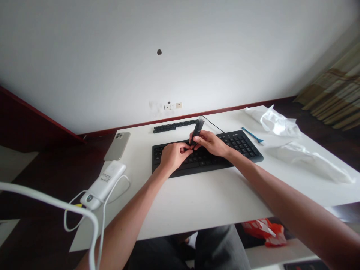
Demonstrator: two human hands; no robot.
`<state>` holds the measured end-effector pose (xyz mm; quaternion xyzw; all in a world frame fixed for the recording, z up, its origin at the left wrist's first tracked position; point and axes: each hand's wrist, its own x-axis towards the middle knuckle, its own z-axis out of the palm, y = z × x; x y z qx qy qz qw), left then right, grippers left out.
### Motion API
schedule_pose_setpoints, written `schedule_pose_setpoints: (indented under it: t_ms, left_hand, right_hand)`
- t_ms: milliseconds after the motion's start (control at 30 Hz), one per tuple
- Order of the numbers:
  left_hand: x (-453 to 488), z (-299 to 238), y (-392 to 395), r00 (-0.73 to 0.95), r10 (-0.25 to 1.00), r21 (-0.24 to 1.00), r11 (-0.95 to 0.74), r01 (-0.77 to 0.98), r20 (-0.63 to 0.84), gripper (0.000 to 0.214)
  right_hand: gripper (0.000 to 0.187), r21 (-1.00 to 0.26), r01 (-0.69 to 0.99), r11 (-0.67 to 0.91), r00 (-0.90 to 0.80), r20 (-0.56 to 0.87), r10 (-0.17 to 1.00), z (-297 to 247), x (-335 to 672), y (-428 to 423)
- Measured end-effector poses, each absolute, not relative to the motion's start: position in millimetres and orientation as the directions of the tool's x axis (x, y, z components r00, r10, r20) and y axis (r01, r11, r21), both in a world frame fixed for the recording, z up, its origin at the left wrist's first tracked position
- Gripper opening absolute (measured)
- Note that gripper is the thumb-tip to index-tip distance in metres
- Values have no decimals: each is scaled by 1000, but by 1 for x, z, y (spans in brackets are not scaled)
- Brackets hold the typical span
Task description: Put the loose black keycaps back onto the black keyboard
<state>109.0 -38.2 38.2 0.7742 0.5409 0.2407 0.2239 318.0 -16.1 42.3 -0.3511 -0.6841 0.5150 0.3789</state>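
A black keyboard [208, 157] lies on the white table, slightly turned. My right hand [209, 142] is closed around a thick black pen-shaped tool [198, 131] with a greyish top. It stands nearly upright over the keyboard, its lower end down among the keys. Close beside that end, my left hand [174, 155] has its thumb and fingers pinched together just above the keys. Whatever those fingertips hold, if anything, is too small to make out. Behind the keyboard, rows of loose black keycaps [168, 127] are lined up on the table.
To the left lie a phone [117, 146] and a white power bank [104, 183] with a white cable [94, 221] crossing the lower left. A blue pry tool [253, 135] rests right of the keyboard. Crumpled white plastic bags [278, 122] cover part of the table's right side.
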Motion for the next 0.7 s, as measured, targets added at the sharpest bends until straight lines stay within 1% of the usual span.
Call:
schedule_pose_setpoints:
  t_ms: [133,300,400,567,700]
  left_hand:
    - [109,39,-38,292,948,616,-307,726,129,19]
    - [107,37,-37,304,945,624,-312,717,123,21]
    - [106,37,-36,319,940,632,-321,705,122,21]
    - [104,40,-34,329,938,655,-318,685,111,23]
    - [101,42,-32,332,935,688,-323,649,126,25]
  right_hand:
    - [50,-979,78,188,-446,134,885,40,322,-13]
    - [47,-969,92,231,-438,169,883,41,321,-16]
    - [46,-949,120,290,-430,214,877,44,319,-20]
    - [41,-874,237,424,-437,293,850,49,316,-27]
    - [37,-860,228,456,-430,331,840,50,314,-30]
